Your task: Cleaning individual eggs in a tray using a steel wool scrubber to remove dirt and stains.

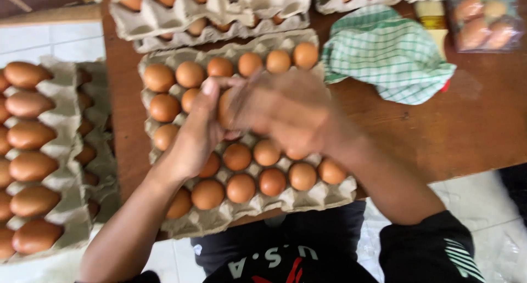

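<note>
Both hands meet over the grey pulp egg tray (164, 61) on the brown wooden bench (439, 129); left hand (195, 132) grips a brown egg (225, 108); right hand (285, 113), blurred, grip unclear; best hold it lightly, low above the cups.

Eggs (237, 157): brown, orange-tan to reddish, in a pale grey-beige pulp tray (219, 220) at the near edge of the table (466, 124), itself dark reddish-brown wood; egg (224, 108) between the hands: same orange-brown; cloth (387, 52) toward the far right corner: white with green check, a red bit at its edge; stacked trays (181, 17) at the far edge: grey-beige, brown eggs; side tray (60, 168) off the left edge: grey-beige, darker brown eggs; floor tiles (52, 41): white; sleeve (428, 250): black with pale green stripes
</note>
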